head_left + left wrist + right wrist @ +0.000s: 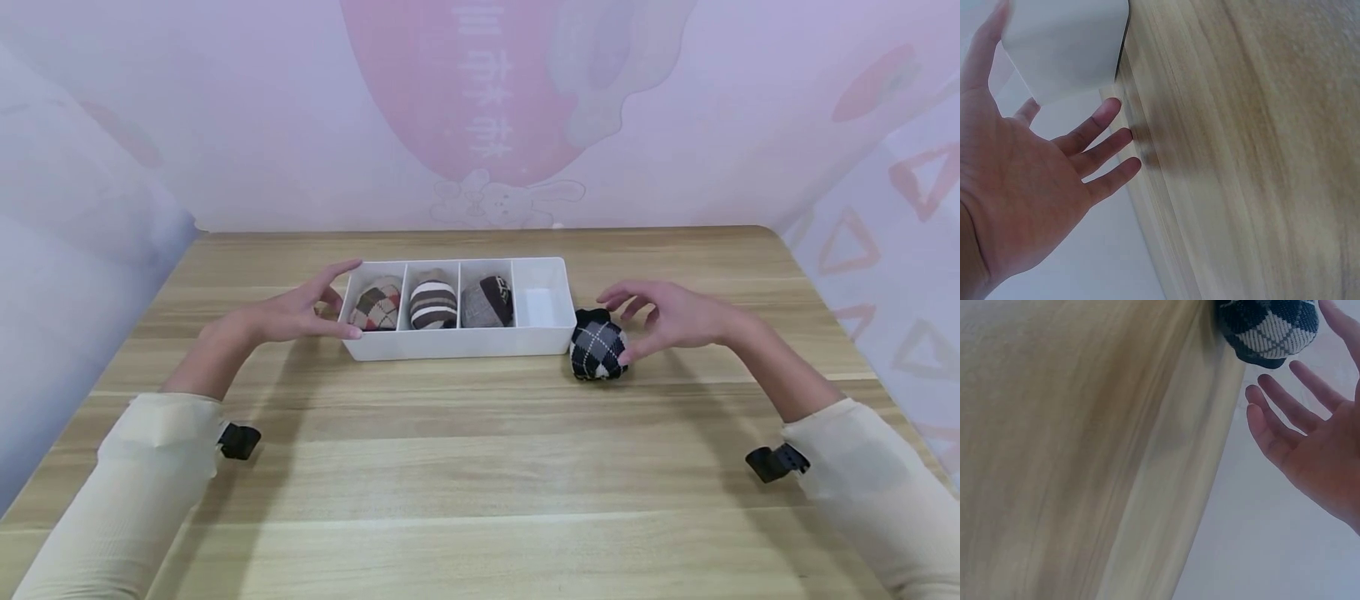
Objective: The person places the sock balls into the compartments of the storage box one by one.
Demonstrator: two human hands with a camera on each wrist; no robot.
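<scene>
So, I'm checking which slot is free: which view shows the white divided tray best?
The head view: the white tray shows whole, three compartments filled, the rightmost bare. The left wrist view catches only one outer corner by the left hand. The right wrist view misses it.

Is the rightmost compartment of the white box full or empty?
Empty: the rightmost compartment shows only its white bottom; the black sock ball lies outside on the table.

A smooth white plastic tray (450,343) and knitted cloth sock ball (597,348) sit on matt wood-grain table (480,467).
</scene>
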